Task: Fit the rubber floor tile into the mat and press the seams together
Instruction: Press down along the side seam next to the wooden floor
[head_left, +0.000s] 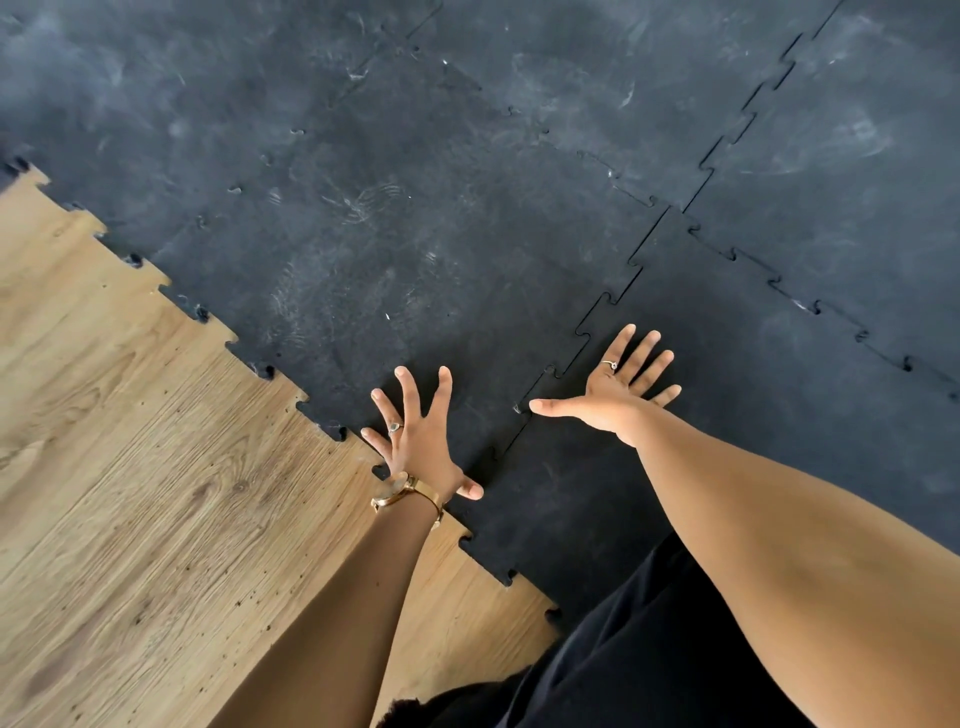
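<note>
The left hand (421, 441) is spread flat, gripping nothing, on the mat (395, 249). At its 2 o'clock, across the seam (566, 364), the right hand (618, 382) is pressed flat and splayed on the rubber floor tile (727, 374).

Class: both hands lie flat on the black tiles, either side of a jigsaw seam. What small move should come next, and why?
Probably slide the right hand onto the seam just ahead of its fingers and press down. A dark gap shows along the teeth there between the darker tile and the mat. The left hand, spread flat, steadies the mat.
</note>
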